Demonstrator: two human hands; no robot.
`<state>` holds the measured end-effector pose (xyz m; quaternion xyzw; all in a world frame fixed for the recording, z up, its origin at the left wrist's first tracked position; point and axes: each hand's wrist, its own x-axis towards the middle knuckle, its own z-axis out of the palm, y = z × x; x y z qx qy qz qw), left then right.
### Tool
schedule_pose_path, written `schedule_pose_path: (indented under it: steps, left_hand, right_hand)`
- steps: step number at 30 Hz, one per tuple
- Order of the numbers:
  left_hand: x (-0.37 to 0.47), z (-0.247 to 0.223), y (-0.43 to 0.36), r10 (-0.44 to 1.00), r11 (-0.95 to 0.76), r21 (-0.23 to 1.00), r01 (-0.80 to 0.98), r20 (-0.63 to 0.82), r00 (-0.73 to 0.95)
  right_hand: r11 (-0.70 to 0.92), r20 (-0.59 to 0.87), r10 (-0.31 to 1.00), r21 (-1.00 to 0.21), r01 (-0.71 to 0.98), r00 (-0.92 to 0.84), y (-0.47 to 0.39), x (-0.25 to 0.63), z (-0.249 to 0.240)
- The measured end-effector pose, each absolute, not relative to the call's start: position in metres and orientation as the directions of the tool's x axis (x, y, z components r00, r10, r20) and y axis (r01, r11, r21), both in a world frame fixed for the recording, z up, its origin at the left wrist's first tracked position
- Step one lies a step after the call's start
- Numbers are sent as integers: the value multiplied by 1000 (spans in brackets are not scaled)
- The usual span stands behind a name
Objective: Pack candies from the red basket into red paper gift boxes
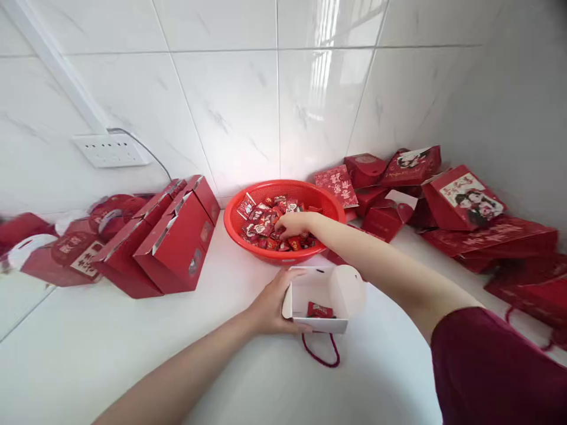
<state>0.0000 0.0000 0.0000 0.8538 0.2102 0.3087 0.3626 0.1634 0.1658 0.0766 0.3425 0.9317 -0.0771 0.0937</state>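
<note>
My left hand (275, 304) gripped the open white box (312, 288) by its left side, thumb and fingers spread; red-wrapped candy (319, 310) lay inside. My right hand (291, 224) was in the red basket (330, 203) beyond, fingers curled among wrapped candies (261, 227); whether they held any, I could not tell.

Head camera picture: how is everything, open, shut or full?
White-lined cardboard box with dark-red cord: open, held by left hand
Red-wrapped sweet: lying inside that box
Round red plastic basket: partly filled with wrapped sweets
Right hand: among those sweets, grip unclear
Two tall red cardboard boxes, left: standing side by side
Red printed cardboard boxes, right: piled up
White wall socket: no plug visible
</note>
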Motion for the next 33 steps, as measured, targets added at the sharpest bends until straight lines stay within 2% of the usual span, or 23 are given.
schedule_pose_path:
  steps: [4, 7, 11, 16, 18, 21, 24, 29, 33]
  left_hand:
    - [0, 0, 0, 598, -640, 753, 156, 360, 716]
    - [0, -1, 0, 599, -634, 759, 145, 364, 714]
    - [0, -3, 0, 587, -632, 767, 114, 377, 717]
    - [0, -4, 0, 594, -649, 750, 124, 399, 699]
    - [1, -5, 0, 568, -718, 685, 122, 476, 671]
    - [3, -8, -2, 458, -859, 504, 96, 669, 585]
    - [6, -11, -6, 361, -927, 360, 109, 772, 522]
    - [8, -8, -10, 262, -965, 223, 138, 788, 557]
    - [6, -5, -8, 328, -944, 264, 197, 706, 627]
  right_hand:
    - [737, -158, 659, -62, 673, -735, 161, 165, 95]
    - [728, -39, 681, -70, 682, -731, 141, 170, 110]
    - [738, 140, 674, -151, 657, -725, 100, 182, 121]
    - [713, 292, 700, -238, 659, -652, 46, 211, 131]
    - [697, 341, 716, -284, 659, -609, 23, 224, 137]
    - [716, 392, 697, -343, 608, -600, -8, 241, 146]
    - [751, 426, 660, -357, 555, -619, -30, 252, 155]
    - [757, 477, 652, -361, 544, -590, -46, 270, 170]
    - [774, 489, 632, -447, 449, -602, -50, 278, 178]
